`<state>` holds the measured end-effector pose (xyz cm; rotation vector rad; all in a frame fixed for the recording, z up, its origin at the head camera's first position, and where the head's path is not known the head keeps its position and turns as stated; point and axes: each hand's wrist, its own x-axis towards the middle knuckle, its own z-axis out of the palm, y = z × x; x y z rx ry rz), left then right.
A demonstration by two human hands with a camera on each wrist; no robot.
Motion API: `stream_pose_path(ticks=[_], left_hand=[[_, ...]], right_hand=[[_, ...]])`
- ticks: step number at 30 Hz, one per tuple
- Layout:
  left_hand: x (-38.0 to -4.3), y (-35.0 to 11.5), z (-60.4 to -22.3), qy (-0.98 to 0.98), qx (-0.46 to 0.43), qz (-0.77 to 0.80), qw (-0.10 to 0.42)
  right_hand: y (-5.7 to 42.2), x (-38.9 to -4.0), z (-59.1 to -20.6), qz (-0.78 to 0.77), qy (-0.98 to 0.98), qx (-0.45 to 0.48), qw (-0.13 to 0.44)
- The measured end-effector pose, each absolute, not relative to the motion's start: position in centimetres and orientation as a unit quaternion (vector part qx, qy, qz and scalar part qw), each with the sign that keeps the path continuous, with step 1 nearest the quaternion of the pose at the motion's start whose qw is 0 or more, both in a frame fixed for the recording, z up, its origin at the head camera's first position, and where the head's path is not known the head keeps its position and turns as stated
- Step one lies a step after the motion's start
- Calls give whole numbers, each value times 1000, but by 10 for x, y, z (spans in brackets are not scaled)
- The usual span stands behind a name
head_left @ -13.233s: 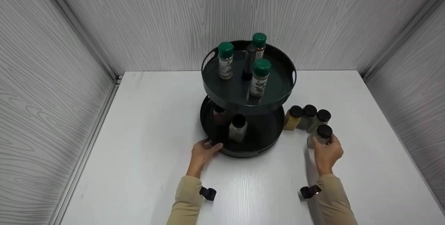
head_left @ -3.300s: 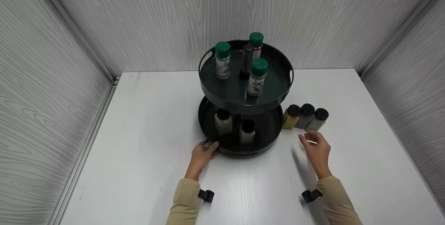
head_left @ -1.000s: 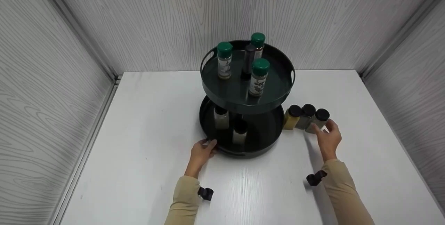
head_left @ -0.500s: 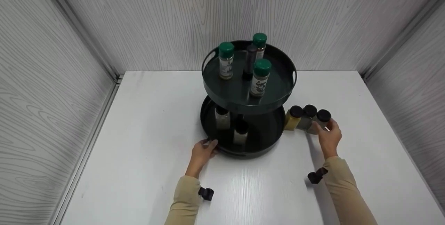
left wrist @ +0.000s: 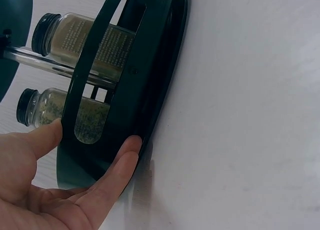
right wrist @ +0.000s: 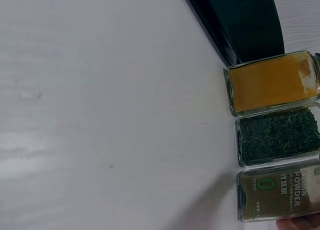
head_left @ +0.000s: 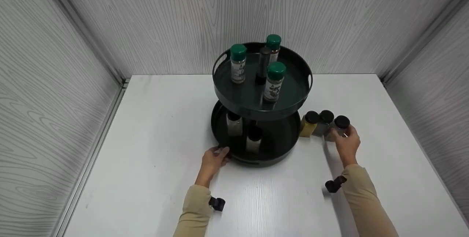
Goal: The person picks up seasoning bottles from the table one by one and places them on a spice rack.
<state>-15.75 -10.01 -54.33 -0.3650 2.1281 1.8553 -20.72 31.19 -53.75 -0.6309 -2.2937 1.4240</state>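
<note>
My left hand (head_left: 212,162) pinches the front-left wall of the lower tier (head_left: 276,138) of a dark two-tier round rack. In the left wrist view the thumb is on the inner side of that slotted wall (left wrist: 132,90), the fingers outside and below. Right of the rack, my right hand (head_left: 347,147) holds a black-capped cumin powder jar (head_left: 341,122) between thumb and fingers; its label shows in the right wrist view (right wrist: 280,192). Beside it stand a jar of dark green flakes (head_left: 324,124) and a jar of yellow powder (head_left: 309,124), the latter close to the rack.
Two black-capped jars, one at the back (head_left: 234,126) and one in front (head_left: 253,143), stand on the lower tier. The upper tier (head_left: 238,99) bears several green-capped shakers (head_left: 272,88) around a dark central post (head_left: 263,65). Pale wood-grain panels (head_left: 172,21) enclose the white table (head_left: 154,127).
Over several seconds, a fourth jar left the right-hand group and the lower tier's jars changed places. Lately my right hand took hold of the cumin jar, which shifted slightly; my left hand stayed.
</note>
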Motion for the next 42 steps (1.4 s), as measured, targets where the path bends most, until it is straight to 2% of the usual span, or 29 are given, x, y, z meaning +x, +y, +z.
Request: stream_pose_path(ticks=[23, 42], left_hand=[[-162, -96, -547, 775, -120, 611, 106], [-154, -102, -546, 777, -109, 608, 117]], right_hand=[[308, -210, -537, 436, -842, -237, 213], [308, -207, -540, 438, -835, -250, 222]])
